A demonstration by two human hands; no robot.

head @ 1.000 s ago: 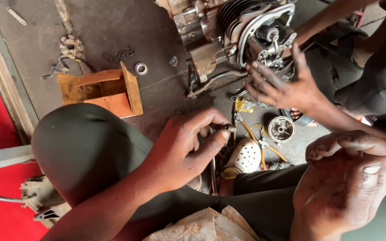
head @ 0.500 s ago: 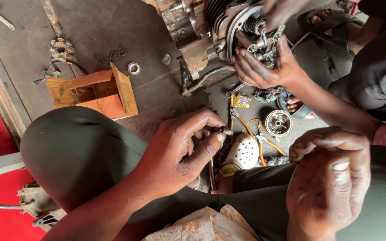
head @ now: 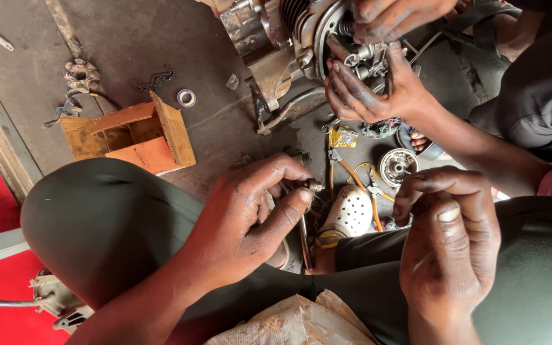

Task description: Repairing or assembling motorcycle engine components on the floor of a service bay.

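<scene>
My left hand point(head: 250, 217) hovers over my knee, thumb and forefinger pinched on a small metal fitting point(head: 315, 186). A thin metal rod point(head: 303, 239) runs down from just under the fingers; I cannot tell if it is joined to the fitting. My right hand point(head: 448, 246) is held to the right of it, fingers curled in against the thumb, with nothing visible in them. Between my hands, on the floor, lie a white perforated clog point(head: 351, 214) and orange-handled pliers point(head: 352, 176).
A co-worker's two hands point(head: 368, 89) work on a small engine point(head: 276, 38) at the top. A round metal hub point(head: 397, 166), an open orange cardboard box point(head: 132, 134), a tape ring point(head: 186, 98), a short chain point(head: 153, 80) and a sprocket point(head: 82, 75) lie on the floor.
The co-worker's hand has moved from the floor parts up onto the engine. My right hand has drawn closer to my left, which keeps its pinch on the fitting.
</scene>
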